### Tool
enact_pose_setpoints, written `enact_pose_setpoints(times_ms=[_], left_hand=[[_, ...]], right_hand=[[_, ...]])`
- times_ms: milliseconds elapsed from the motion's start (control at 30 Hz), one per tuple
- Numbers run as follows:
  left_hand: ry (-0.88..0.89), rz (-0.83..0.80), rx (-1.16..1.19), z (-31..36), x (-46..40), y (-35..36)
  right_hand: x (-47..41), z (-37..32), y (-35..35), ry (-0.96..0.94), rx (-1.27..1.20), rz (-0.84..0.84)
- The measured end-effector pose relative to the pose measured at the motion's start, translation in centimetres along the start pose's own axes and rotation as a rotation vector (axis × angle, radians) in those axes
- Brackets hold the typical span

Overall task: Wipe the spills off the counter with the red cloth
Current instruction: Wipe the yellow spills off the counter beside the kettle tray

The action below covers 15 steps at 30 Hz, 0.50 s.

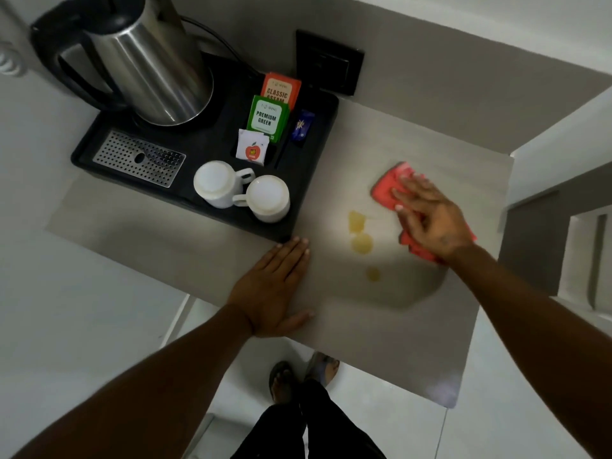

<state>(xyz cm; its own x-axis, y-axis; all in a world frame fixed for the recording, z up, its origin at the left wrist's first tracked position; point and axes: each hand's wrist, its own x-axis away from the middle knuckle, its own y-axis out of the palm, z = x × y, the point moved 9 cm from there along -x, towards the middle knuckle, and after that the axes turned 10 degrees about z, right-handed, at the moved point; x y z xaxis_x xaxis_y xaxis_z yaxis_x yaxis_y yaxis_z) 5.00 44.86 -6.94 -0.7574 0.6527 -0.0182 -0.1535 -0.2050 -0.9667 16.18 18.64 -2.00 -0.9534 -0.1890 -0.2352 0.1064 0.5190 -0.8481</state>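
The red cloth (387, 188) lies flat on the grey counter (381, 326) toward its right side. My right hand (427, 215) presses down on the cloth with fingers spread, covering most of it. Three yellowish spills sit just left of the cloth: one at the top (357, 221), one below it (362, 243), and a small one nearest me (373, 273). My left hand (271, 288) rests flat and empty on the counter, fingertips touching the corner of the black tray.
A black tray (308, 180) at the back left carries a steel kettle (149, 64), two upturned white cups (241, 190), tea sachets (268, 115) and a drip grille (139, 157). A black wall socket (328, 62) sits behind. The counter's front edge runs just under my left wrist.
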Motion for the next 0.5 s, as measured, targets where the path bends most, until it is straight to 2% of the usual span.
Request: enact_pose_setpoints(times_ms=[100,200,300,367,433,500], left_hand=[[0.001,-0.007,-0.008,-0.1,-0.1,0.1],[0.005,0.020,0.008,0.0,-0.1,-0.2],[-0.003,0.043,0.012,0.0,0.2,-0.4],[-0.004,0.044,-0.007,-0.1,0.1,-0.4],[-0.004,0.049,0.000,-0.2,0.1,-0.4],[0.000,0.047,0.004,-0.2,0.1,-0.4]], right_hand=[[-4.3,1.1,0.5,0.112,0.042,0.037],[-7.0,-4.1,3.7,-0.016,-0.004,-0.022],[-2.7,-8.7,5.6,-0.171,-0.041,-0.114],[2.2,-8.9,4.5,-0.228,-0.071,-0.125],[6.4,-6.9,2.5,-0.194,-0.062,-0.122],[7.6,-3.5,0.2,-0.039,-0.020,-0.060]])
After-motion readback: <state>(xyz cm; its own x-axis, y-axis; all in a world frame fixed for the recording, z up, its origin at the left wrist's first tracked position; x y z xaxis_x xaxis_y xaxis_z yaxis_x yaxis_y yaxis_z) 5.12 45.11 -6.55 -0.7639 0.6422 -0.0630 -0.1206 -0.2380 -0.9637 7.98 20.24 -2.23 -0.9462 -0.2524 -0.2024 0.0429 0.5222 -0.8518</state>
